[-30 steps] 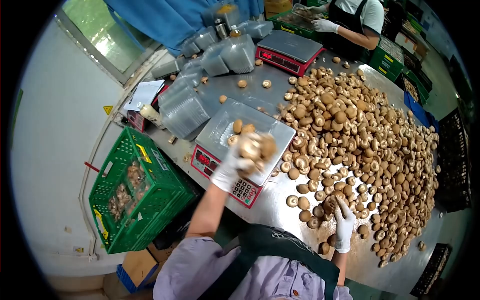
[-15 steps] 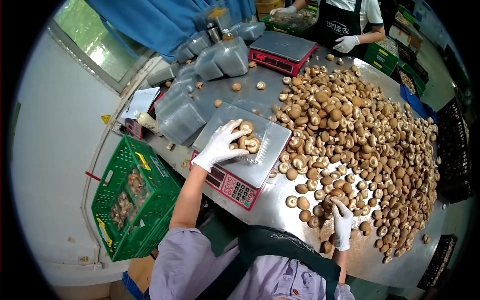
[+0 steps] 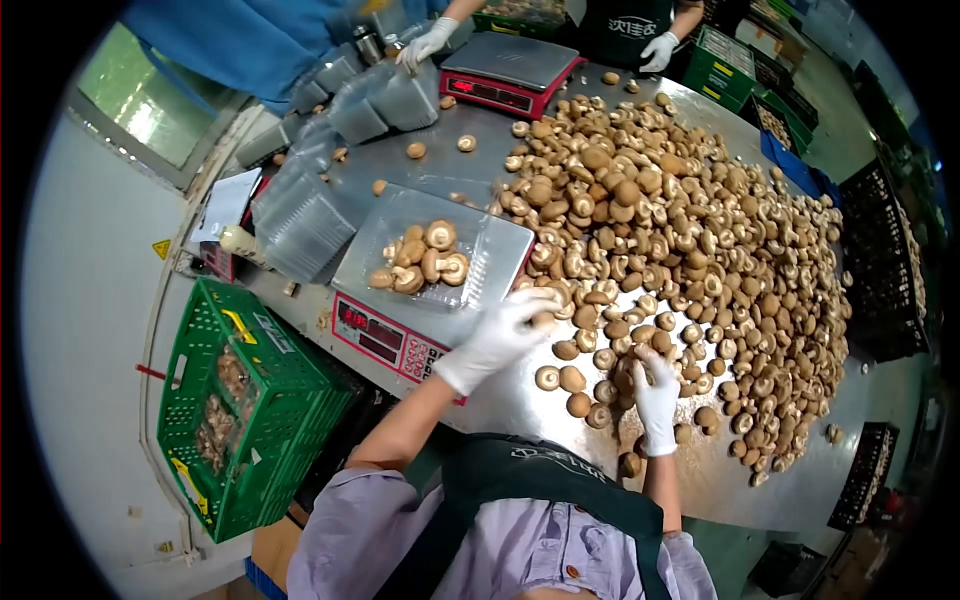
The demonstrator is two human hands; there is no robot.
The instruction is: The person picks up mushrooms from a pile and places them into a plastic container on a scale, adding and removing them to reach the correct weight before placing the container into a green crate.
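Observation:
My left hand (image 3: 500, 340), in a white glove, is at the pile's near edge beside the scale, its fingers curled round a mushroom (image 3: 542, 320). My right hand (image 3: 655, 398), also gloved, has its fingers closed against brown mushrooms (image 3: 626, 376) at the front of the pile; the palm side is partly hidden. A clear plastic tray (image 3: 480, 262) with several shiitake mushrooms (image 3: 408, 262) inside rests on the red-and-silver scale (image 3: 352, 275), whose red display is lit. The large mushroom pile (image 3: 670, 220) spreads to the right over the metal table (image 3: 500, 405).
Stacks of clear trays (image 3: 300, 220) stand left of the scale. A green crate (image 3: 270, 400) with bagged mushrooms is at the lower left. Across the table are a second scale (image 3: 510, 65) and a co-worker, whose gloved hand (image 3: 428, 42) touches stacked trays. Dark crates (image 3: 880, 260) stand at right.
My left hand has left the mushrooms in the tray and moved right to the pile's edge. My right hand stays among the front mushrooms. The co-worker's hand has reached the trays. The view has shifted.

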